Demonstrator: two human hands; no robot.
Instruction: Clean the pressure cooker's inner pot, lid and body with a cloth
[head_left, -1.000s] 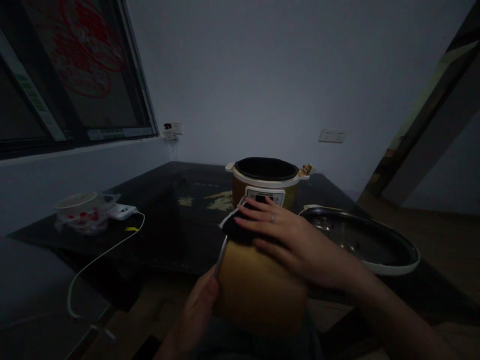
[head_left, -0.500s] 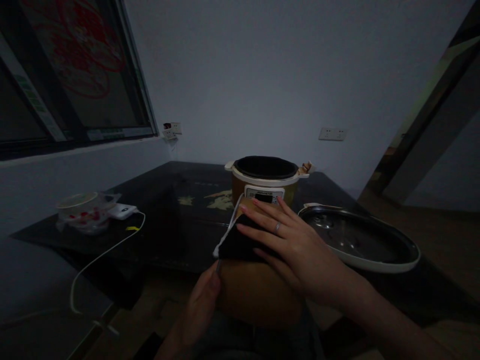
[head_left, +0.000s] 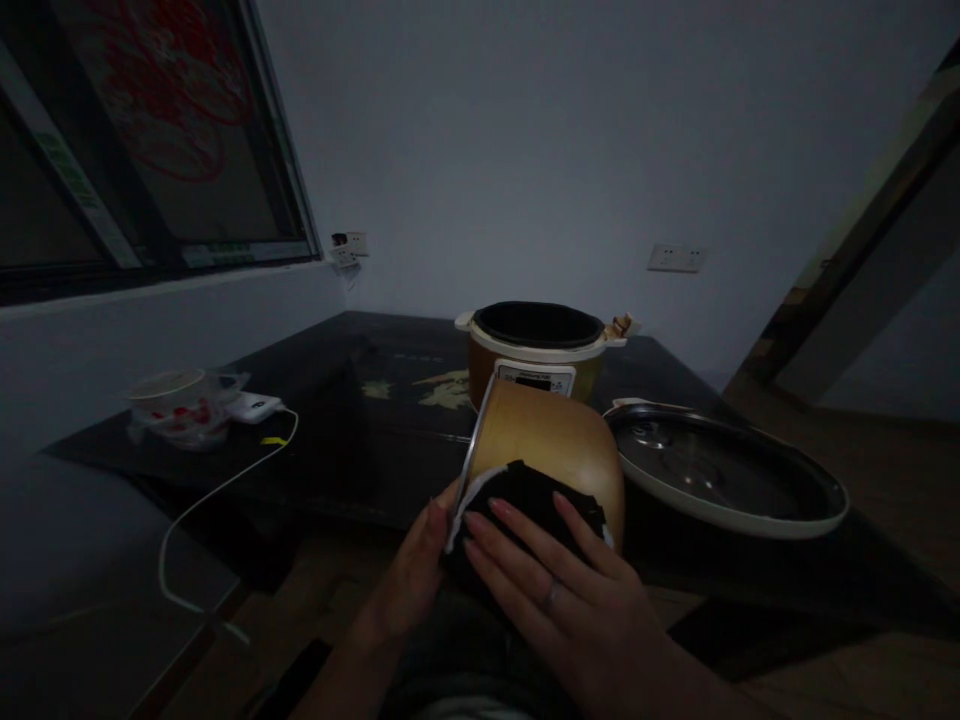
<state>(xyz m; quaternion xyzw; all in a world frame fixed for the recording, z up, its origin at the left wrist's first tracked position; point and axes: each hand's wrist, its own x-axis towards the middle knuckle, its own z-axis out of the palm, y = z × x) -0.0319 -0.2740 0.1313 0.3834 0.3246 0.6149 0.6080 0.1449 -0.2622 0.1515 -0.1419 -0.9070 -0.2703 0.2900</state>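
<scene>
A plastic-wrapped bowl [head_left: 176,405] sits at the left of a dark table [head_left: 352,460], just beside a white device [head_left: 255,405] trailing a white cord [head_left: 225,485]. At center, a person's left hand [head_left: 420,555] grasps the rim of a gold pot [head_left: 551,425], its fingers partly hidden. Tipped sideways, rim facing left, the pot lies between the two hands, in front of a cooker [head_left: 589,375]. A black cloth [head_left: 525,480] covers the pot's near side beneath the right hand [head_left: 566,590], which rests ungripping, ringed fingers extended across the fabric. At right lies a lid [head_left: 720,470].
</scene>
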